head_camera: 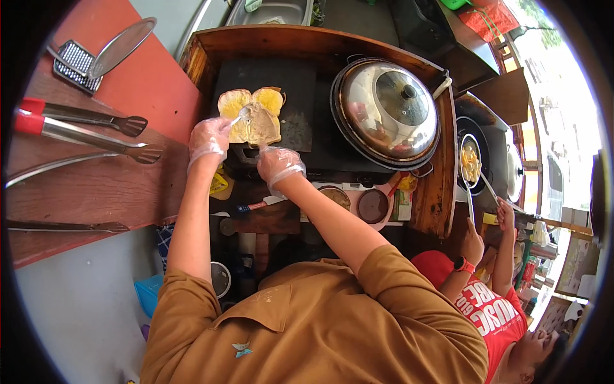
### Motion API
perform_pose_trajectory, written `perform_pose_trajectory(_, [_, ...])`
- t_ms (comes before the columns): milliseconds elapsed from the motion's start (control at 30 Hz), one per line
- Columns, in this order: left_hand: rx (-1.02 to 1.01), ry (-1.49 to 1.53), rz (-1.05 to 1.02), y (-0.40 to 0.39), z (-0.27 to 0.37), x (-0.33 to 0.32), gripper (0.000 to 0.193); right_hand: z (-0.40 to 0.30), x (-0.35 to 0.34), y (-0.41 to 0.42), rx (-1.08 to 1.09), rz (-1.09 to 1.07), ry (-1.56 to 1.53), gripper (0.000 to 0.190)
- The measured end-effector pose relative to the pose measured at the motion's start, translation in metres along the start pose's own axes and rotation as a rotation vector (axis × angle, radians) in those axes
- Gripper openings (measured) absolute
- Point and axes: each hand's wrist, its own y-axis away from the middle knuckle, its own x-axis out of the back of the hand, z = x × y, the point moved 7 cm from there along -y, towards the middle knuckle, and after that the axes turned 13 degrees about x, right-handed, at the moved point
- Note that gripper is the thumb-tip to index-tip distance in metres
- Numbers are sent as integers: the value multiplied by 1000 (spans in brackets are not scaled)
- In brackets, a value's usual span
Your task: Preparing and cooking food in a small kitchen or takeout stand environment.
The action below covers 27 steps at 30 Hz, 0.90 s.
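Observation:
Bread slices [267,98], opened out flat, lie on a black griddle plate [297,86]. Yellow spread covers the upper parts, and a greyish-brown paste [261,123] coats the lower right part. In a clear plastic glove, my left hand [209,138] grips a metal utensil, seemingly a spoon [241,114], whose tip touches the paste. My right hand [281,165], also gloved, has its fingertips at the bread's lower edge; the back of the hand hides whether they pinch it.
A lidded round pan [388,115] stands right of the griddle, inside a wooden surround [307,36]. Below lies a knife [259,205] near tubs [373,205]. Tongs [96,129] and a grater [76,66] occupy the left counter. At right, another person's hands [472,245] hold a strainer [470,161] of food.

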Motion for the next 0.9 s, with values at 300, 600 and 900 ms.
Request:
perform_pose_trajectory(300, [-242,-298,25,-12,43,-6,22,-3,0,-1,11,-20,-5,31])
perform_pose_trajectory(600, [-191,-47,-80,38,34,-1,19,1,9,5,-6,-10,-40,24])
perform_pose_trajectory(900, [-305,-244,114,-8,49,-12,17,-5,6,4,23,12,-33,26])
